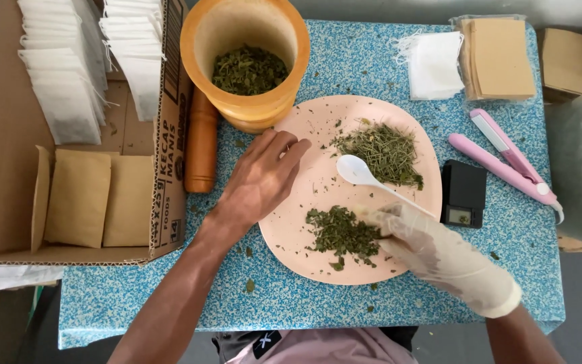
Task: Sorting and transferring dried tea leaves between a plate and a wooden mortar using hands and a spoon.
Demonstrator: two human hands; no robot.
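We note the dark crushed-leaf pile on the near part of the pink plate, touching our gloved right hand, whose fingers pinch into its right edge. The white spoon lies slantwise just above, handle running toward that hand. Our bare left hand rests flat, fingers loose and open, on the plate's left rim, holding nothing

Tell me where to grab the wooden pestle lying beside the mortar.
Grip the wooden pestle around its middle, coming from above. It lies flat between the cardboard box and the mortar, so its sides are hemmed in and only its rounded top is open.
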